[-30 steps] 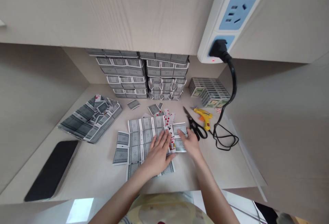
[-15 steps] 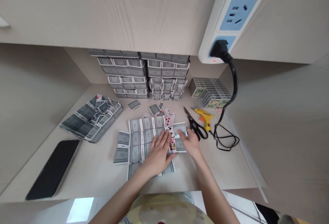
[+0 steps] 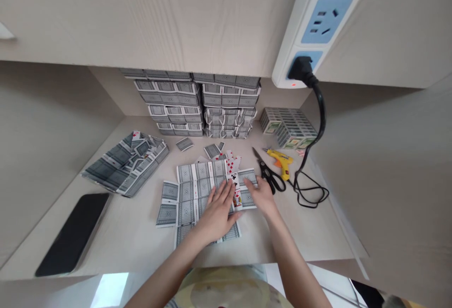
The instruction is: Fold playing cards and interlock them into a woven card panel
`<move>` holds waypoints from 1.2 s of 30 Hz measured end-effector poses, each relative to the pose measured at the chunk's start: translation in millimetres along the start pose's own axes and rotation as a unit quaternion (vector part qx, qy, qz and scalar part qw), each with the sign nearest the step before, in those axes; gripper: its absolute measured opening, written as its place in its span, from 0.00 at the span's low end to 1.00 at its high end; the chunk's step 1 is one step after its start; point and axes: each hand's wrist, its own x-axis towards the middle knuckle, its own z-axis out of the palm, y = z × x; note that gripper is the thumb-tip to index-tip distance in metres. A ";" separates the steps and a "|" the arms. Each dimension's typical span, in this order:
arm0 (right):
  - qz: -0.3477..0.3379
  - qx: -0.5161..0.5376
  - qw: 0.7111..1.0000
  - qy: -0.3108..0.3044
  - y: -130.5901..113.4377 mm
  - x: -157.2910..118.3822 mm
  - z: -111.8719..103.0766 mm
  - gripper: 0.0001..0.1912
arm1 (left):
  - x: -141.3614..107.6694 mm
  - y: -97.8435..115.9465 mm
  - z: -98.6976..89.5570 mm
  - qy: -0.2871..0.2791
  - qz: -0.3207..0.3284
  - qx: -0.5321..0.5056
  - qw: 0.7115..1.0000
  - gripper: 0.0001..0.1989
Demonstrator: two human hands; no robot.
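Observation:
A flat sheet of joined playing cards, grey backs up, lies on the table near its front edge. My left hand rests flat on its right part, fingers spread, beside face-up cards, a six of clubs among them. At the sheet's right side, my right hand touches the grey-backed cards with thumb and index finger apart. Whether the right fingertips pinch a card edge is too small to tell.
Scissors and a yellow glue gun with a black cable lie at right. Card stacks and boxed decks stand behind. A folded card piece and phone are left. A power strip hangs above.

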 end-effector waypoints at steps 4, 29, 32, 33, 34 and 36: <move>0.007 0.011 1.000 -0.020 1.4 2.9 -0.3 0.18 | 0.1 -0.1 0.5 -0.001 0.000 0.004 1.000 0.32; 0.013 -0.021 0.996 -0.085 2.4 13.1 -1.7 0.16 | -17.9 -33.2 -27.8 -0.026 -0.033 0.041 0.998 0.28; 0.021 -0.028 0.995 -0.091 -1.0 13.4 -1.8 0.16 | -21.4 -37.8 -27.9 -0.038 -0.031 0.045 0.998 0.28; 0.024 -0.030 0.995 -0.094 -1.9 13.5 -1.7 0.16 | -22.0 -38.4 -27.3 -0.039 -0.029 0.047 0.998 0.28; 0.026 -0.031 0.994 -0.097 -2.4 13.8 -1.5 0.16 | -22.4 -38.8 -26.5 -0.041 -0.028 0.049 0.998 0.28; 0.024 -0.030 0.994 -0.101 -2.3 14.3 -0.9 0.16 | -22.9 -39.5 -24.9 -0.047 -0.027 0.053 0.997 0.28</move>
